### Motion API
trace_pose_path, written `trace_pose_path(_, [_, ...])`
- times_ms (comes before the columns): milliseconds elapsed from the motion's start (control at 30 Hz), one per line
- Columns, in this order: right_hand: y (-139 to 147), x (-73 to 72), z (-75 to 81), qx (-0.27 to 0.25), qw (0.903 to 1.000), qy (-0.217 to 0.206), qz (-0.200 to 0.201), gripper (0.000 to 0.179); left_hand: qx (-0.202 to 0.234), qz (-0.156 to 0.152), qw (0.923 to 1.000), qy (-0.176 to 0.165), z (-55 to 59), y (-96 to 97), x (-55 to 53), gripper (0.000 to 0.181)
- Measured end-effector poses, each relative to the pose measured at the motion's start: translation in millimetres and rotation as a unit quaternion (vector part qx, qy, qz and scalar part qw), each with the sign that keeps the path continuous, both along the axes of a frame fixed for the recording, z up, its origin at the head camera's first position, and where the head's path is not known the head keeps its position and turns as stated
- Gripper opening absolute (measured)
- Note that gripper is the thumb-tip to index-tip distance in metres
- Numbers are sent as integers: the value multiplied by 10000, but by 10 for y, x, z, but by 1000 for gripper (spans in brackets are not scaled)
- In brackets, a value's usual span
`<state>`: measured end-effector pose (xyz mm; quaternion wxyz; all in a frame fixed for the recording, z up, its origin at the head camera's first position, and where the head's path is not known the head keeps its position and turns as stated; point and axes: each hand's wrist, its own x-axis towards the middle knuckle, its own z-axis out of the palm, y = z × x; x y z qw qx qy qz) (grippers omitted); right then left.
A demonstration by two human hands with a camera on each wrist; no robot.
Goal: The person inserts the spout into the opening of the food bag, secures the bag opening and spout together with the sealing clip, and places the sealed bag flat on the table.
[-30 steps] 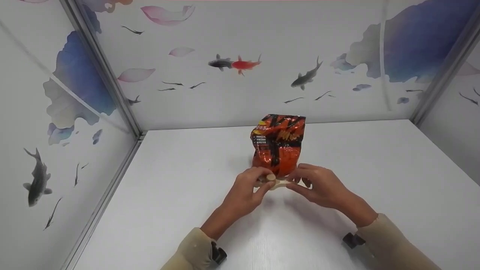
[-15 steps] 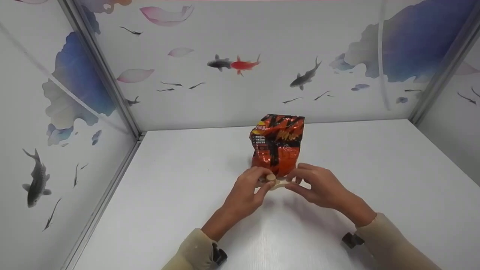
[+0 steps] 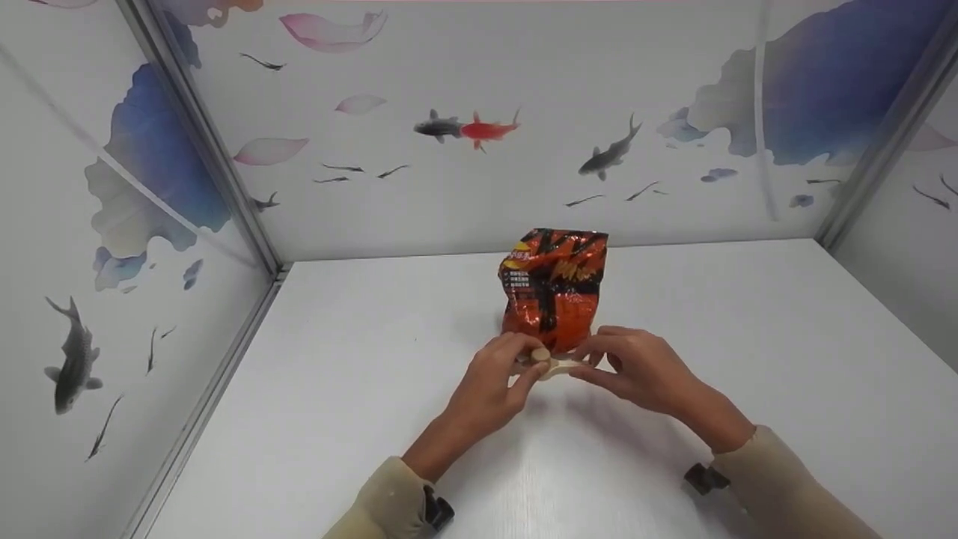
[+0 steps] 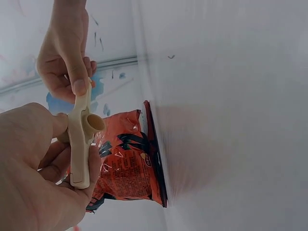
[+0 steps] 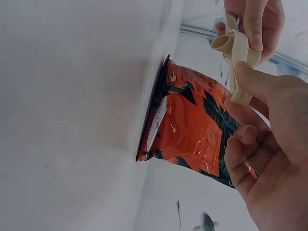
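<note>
My left hand (image 3: 490, 378) grips a cream plastic bag clip with a spout (image 4: 78, 149), thumb on one side and fingers on the other. My right hand (image 3: 647, 370) pinches the clip's other end between thumb and forefinger, its remaining fingers curled. A short round spout (image 4: 95, 123) sticks out from the middle of the clip, its opening visible in both wrist views. Just beyond the hands stands a shiny orange and black snack bag (image 3: 557, 292), upright on the white table. The wrist views show the clip held up off the tabletop, overlapping the bag.
The white table (image 3: 359, 389) meets a white back panel (image 3: 479, 202) printed with fish and petals. Side panels rise at left and right, with a metal frame bar (image 3: 202, 127) in the left corner. Both beige sleeves (image 3: 793, 479) carry small black wrist devices.
The right hand shifts very slightly while keeping its pinch. The left hand, the clip and the bag stay practically where they were.
</note>
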<state>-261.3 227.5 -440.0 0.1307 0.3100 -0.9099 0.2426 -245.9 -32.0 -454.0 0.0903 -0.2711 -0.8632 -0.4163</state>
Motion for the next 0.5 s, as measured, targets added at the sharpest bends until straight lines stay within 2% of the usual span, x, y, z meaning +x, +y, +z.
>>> trace_pose_path(500, [36,-4,31,12,10000,12,48,19,55,95,9999,-69,-7,-6,-15,21])
